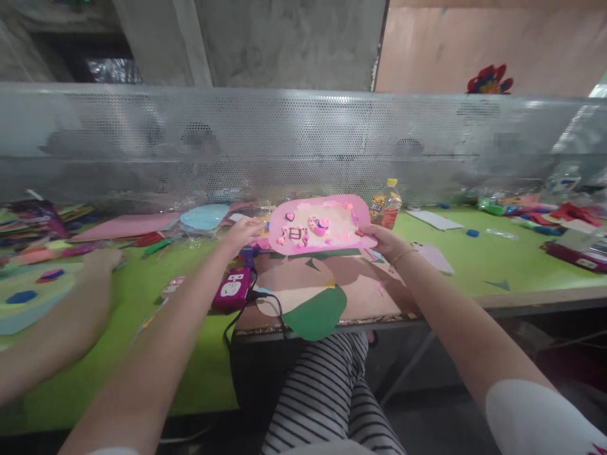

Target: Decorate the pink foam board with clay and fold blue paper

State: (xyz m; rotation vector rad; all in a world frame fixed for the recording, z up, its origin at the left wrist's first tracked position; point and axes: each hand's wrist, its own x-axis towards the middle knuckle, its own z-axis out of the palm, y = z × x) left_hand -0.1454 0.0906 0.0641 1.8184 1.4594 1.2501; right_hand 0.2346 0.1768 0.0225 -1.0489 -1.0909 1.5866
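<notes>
Striped trousers (308, 392) covered my legs, nearest to me, just below the near edge of a brown board (367, 287). On that board, a green paper piece (315, 313) jutted over the edge, and to its left sat a magenta box (231, 292). Farther in, the pink panel (277, 229) was raised over the board, its face tilted toward me. My right hand (382, 241) was closed on its right end; my left hand (246, 232), fingers loosely extended, was at the left end, though I couldn't tell whether it touched. As I judged it, much of the decorating was done: a heart (290, 217), a small dark frame (295, 233) and a rounded pink-and-purple piece (321, 227) were already in place. Pale stretches remained bare between them, and whether those wanted filling I couldn't tell. Left of me was another person's hand (102, 260). Beyond the panel's right end stood a yellow-capped bottle (391, 207), and behind everything a perforated metal screen (303, 142).
</notes>
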